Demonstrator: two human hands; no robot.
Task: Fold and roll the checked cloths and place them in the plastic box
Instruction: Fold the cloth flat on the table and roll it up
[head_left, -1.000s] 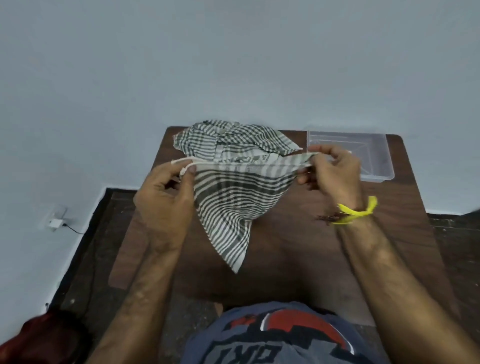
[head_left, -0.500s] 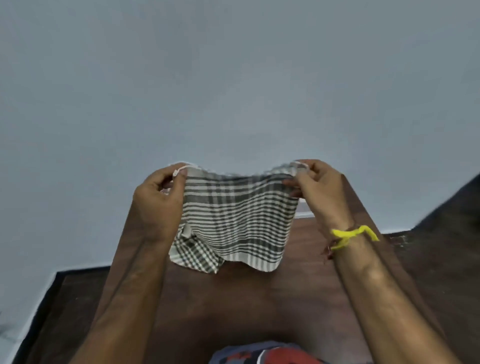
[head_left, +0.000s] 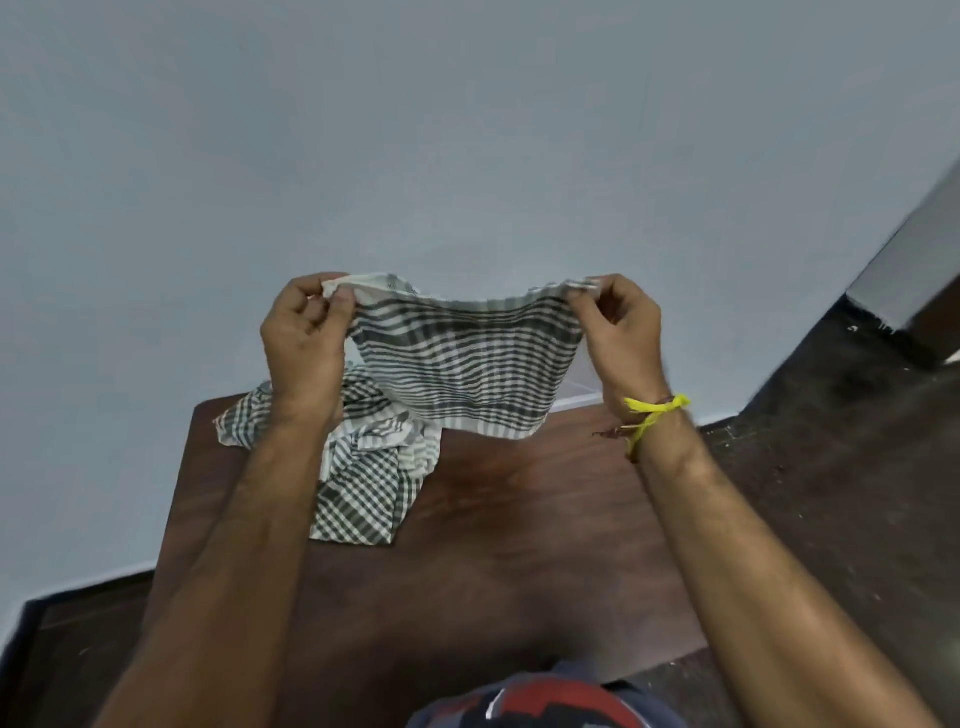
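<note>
I hold a green-and-white checked cloth (head_left: 467, 364) up in the air above the table, stretched between both hands. My left hand (head_left: 304, 338) pinches its top left corner and my right hand (head_left: 621, 332) pinches its top right corner. The cloth hangs down doubled, its lower edge just above the tabletop. A heap of more checked cloths (head_left: 369, 478) lies crumpled on the table under my left forearm. Only a sliver of the clear plastic box (head_left: 576, 392) shows behind the held cloth, at the table's far right.
The dark wooden table (head_left: 519, 545) stands against a pale blue wall (head_left: 467, 130). Dark floor (head_left: 831, 441) lies to the right, with a wall corner at the far right. A yellow thread is tied around my right wrist.
The view has tilted and shifted, so the cloth heap on the table shows again. My hands have spread further apart, and the held cloth now sags between them.
</note>
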